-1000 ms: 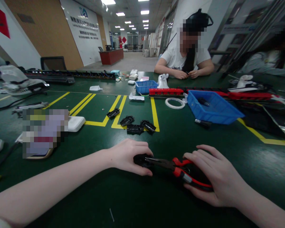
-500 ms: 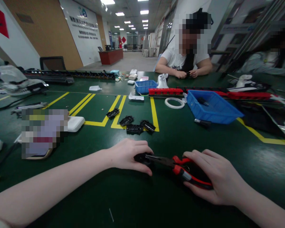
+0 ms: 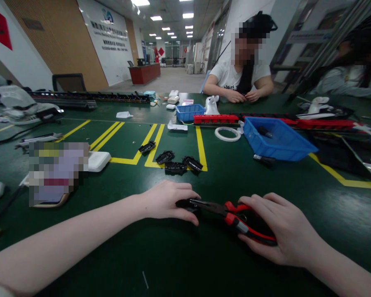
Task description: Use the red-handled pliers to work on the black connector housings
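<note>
My left hand [image 3: 173, 204] is closed on a small black plastic part [image 3: 183, 203], gripped between thumb and fingers, which hide much of it. In my right hand [image 3: 280, 227] are needle-nose pliers [image 3: 231, 214] with red and black handles, their jaws pointing left. The jaw tips meet the black part beside my left fingers; whether they pinch it cannot be made out. Beyond my left hand, several similar black parts [image 3: 175, 168] lie on the dark green table [image 3: 117, 255], some across yellow tape lines.
A large blue bin [image 3: 280, 142] with a dark item inside stands at the right, a black piece [image 3: 264, 160] before it. White tape roll [image 3: 227, 134], small blue bin [image 3: 190, 112] and red strip [image 3: 215, 119] sit farther back. A phone [image 3: 60, 177] lies left. Another person [image 3: 239, 78] sits opposite.
Almost nothing differs. Both hands, the pliers and the black part hold nearly the same place, with only a slight shift at the left fingertips. The person opposite has moved a little.
</note>
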Action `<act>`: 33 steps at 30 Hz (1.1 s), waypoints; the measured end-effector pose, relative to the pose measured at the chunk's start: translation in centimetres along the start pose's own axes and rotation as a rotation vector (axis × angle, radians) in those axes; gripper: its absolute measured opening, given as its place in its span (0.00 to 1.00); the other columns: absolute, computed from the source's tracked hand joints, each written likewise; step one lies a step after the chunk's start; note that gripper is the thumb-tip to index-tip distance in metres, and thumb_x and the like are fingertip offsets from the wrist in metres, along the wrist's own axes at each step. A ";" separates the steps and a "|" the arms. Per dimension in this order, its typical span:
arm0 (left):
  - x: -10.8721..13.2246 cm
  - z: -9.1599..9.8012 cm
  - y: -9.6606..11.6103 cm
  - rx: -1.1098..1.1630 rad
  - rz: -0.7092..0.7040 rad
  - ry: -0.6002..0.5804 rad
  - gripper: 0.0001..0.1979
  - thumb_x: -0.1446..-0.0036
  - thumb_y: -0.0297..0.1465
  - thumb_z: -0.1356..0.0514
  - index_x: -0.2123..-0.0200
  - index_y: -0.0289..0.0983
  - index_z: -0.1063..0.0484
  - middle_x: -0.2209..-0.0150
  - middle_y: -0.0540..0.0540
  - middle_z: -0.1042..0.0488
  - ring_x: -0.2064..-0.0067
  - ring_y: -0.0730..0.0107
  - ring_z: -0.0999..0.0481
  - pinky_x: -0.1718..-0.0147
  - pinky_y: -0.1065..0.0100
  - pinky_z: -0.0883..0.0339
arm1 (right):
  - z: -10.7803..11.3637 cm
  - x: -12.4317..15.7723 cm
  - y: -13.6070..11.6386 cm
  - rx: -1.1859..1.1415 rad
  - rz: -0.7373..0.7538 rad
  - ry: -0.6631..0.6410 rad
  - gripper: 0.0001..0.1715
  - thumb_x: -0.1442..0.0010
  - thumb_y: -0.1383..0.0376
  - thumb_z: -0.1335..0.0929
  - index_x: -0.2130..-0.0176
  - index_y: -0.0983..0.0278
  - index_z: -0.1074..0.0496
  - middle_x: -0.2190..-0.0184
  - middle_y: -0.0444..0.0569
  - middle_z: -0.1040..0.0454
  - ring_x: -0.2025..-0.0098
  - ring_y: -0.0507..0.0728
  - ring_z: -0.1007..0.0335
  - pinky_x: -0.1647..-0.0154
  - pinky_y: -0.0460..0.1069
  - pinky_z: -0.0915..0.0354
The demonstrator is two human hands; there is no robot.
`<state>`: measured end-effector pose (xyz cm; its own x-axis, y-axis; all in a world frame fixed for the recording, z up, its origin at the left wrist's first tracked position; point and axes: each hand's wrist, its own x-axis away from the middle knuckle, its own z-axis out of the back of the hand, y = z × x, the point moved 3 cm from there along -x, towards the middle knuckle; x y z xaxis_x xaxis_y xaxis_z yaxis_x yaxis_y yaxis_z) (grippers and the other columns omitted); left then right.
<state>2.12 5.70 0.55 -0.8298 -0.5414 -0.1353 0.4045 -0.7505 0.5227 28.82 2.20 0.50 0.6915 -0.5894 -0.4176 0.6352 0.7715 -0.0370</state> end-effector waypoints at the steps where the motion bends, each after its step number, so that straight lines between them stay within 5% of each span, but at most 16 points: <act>1: 0.0 0.0 0.0 0.003 0.004 0.001 0.25 0.41 0.49 0.39 0.51 0.35 0.28 0.61 0.46 0.27 0.64 0.68 0.26 0.71 0.71 0.38 | 0.0 0.0 0.0 -0.001 0.000 0.000 0.28 0.45 0.55 0.32 0.48 0.65 0.33 0.60 0.55 0.22 0.66 0.60 0.26 0.61 0.56 0.34; 11: 0.2 0.5 0.8 -0.009 0.007 0.017 0.19 0.39 0.41 0.40 0.50 0.35 0.29 0.61 0.46 0.27 0.65 0.69 0.27 0.69 0.70 0.37 | 0.0 0.0 -0.2 0.026 0.024 0.019 0.27 0.45 0.55 0.33 0.49 0.66 0.34 0.62 0.55 0.23 0.65 0.60 0.27 0.62 0.56 0.34; 33: 0.3 0.0 -0.1 -0.121 -0.021 0.108 0.26 0.41 0.47 0.38 0.45 0.37 0.32 0.55 0.44 0.27 0.58 0.64 0.25 0.64 0.67 0.33 | -0.1 -0.3 0.0 0.059 0.043 0.009 0.29 0.46 0.55 0.31 0.49 0.67 0.35 0.59 0.56 0.24 0.60 0.63 0.26 0.46 0.64 0.41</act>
<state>1.81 5.62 0.41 -0.7950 -0.5581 -0.2378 0.4365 -0.7985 0.4147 28.62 2.42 0.55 0.7158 -0.5532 -0.4261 0.6240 0.7807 0.0347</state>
